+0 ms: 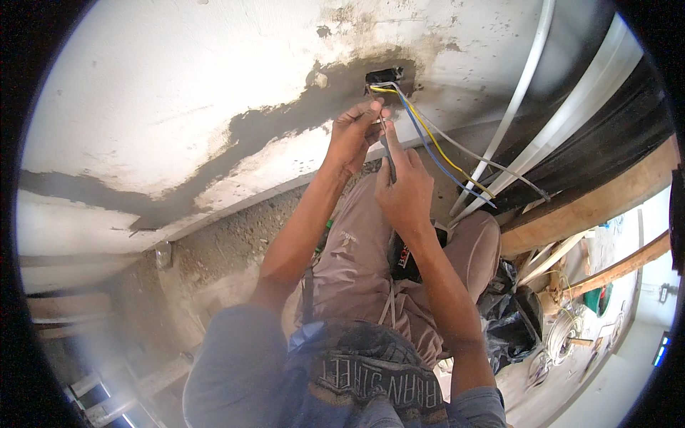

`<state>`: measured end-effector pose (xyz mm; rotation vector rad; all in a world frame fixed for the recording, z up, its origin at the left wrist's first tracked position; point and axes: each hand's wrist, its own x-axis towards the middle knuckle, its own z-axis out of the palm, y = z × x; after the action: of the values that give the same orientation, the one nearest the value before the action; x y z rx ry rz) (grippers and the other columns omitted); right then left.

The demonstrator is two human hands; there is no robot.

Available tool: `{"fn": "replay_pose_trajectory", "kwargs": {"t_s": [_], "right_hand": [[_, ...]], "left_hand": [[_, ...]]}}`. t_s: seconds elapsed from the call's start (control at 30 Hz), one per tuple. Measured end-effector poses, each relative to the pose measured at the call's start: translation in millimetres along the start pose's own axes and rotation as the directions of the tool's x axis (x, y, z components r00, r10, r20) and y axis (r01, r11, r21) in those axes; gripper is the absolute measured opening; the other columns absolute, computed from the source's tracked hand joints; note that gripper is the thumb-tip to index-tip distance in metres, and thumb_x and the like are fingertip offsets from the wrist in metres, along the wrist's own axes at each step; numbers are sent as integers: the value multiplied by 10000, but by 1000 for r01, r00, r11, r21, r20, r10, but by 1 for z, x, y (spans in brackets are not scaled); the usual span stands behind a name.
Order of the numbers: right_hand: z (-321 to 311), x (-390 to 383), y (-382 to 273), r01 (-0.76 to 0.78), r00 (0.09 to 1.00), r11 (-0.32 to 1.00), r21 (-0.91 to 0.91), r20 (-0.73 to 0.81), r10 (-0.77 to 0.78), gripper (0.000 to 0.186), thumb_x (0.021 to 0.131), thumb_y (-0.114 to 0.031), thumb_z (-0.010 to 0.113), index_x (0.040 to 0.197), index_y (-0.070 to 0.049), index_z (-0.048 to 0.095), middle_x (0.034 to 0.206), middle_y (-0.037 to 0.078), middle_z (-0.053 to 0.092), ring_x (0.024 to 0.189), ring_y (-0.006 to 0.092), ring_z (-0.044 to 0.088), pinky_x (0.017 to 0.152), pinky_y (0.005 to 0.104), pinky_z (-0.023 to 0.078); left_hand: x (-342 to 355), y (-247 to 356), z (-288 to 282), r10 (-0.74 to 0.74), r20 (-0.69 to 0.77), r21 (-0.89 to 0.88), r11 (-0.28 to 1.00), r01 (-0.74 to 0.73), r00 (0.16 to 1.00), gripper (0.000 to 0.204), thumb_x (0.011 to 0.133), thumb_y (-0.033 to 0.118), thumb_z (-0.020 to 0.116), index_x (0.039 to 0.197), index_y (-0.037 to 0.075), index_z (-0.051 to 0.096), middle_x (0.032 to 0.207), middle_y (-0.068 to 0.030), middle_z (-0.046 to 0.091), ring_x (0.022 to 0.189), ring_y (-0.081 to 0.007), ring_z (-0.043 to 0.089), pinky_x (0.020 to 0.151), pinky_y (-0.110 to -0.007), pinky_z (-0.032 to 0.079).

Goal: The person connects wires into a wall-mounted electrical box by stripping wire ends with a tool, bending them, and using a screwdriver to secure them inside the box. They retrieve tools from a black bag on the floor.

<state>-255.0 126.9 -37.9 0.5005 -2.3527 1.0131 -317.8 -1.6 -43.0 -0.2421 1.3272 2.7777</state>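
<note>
My left hand [351,135] is closed just below a wall box [384,76], pinching a thin brown wire [370,91] that comes out of it. Close beside it, my right hand [407,182] grips a slim dark-handled tool [388,158]. The tool's upper end meets the fingers of my left hand; its kind cannot be made out. From the same box a yellow wire [432,134], a blue wire [421,135] and a pale grey wire [464,148] hang loose toward the right.
White pipes [519,93] run down at the right, before black sheeting [606,143]. Wooden planks [571,203], a black plastic bag [514,314] and a cable coil [564,335] lie at the right. Grey filler [193,189] marks the white wall. Rubble [250,228] covers the floor.
</note>
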Motion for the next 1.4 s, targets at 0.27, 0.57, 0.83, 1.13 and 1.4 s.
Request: {"fn": "replay_pose_trajectory", "kwargs": {"t_s": [0.27, 0.57, 0.83, 1.13, 1.4], "right_hand": [[-24, 5, 0, -636, 645, -153, 756, 631, 431, 513, 935, -152, 566, 1434, -92, 460, 845, 56, 583, 632, 143, 557, 540, 294, 453], [-43, 11, -15, -475, 631, -624, 620, 734, 250, 484, 985, -199, 541, 1447, -105, 430, 874, 48, 567, 577, 66, 495, 423, 233, 430], [-24, 3, -17, -642, 648, -90, 761, 602, 466, 492, 975, -197, 564, 1448, -142, 439, 857, -1, 559, 564, 64, 447, 470, 214, 384], [-29, 6, -21, -641, 713, 163, 750, 503, 488, 436, 940, -123, 592, 1370, -93, 527, 921, 50, 633, 692, 174, 562, 626, 304, 454], [-32, 22, -22, -192, 975, 972, 135, 140, 173, 392, 909, -57, 616, 1301, -49, 606, 978, 94, 699, 806, 272, 664, 765, 383, 516]], "left_hand": [[8, -3, 0, 5, 28, -8, 1000, -5, 1000, 168, 922, 221, 705, 999, 72, 693, 918, -31, 691, 796, -138, 626, 705, -263, 508], [10, 6, 6, 15, 0, -36, 999, -15, 1000, 143, 924, 202, 700, 938, 62, 678, 871, -46, 695, 720, -118, 633, 641, -233, 499], [11, -2, 1, 5, -24, 27, 1000, -4, 1000, 171, 929, 237, 697, 931, 67, 680, 845, -28, 679, 733, -116, 634, 631, -263, 491], [16, -1, 4, 36, -47, -44, 998, -38, 998, 163, 937, 248, 689, 912, 88, 676, 848, -28, 688, 723, -118, 633, 626, -271, 491], [17, -7, 1, 31, -13, -104, 994, -32, 999, 177, 940, 251, 684, 956, 75, 675, 835, -39, 688, 733, -112, 628, 647, -253, 484]]}}
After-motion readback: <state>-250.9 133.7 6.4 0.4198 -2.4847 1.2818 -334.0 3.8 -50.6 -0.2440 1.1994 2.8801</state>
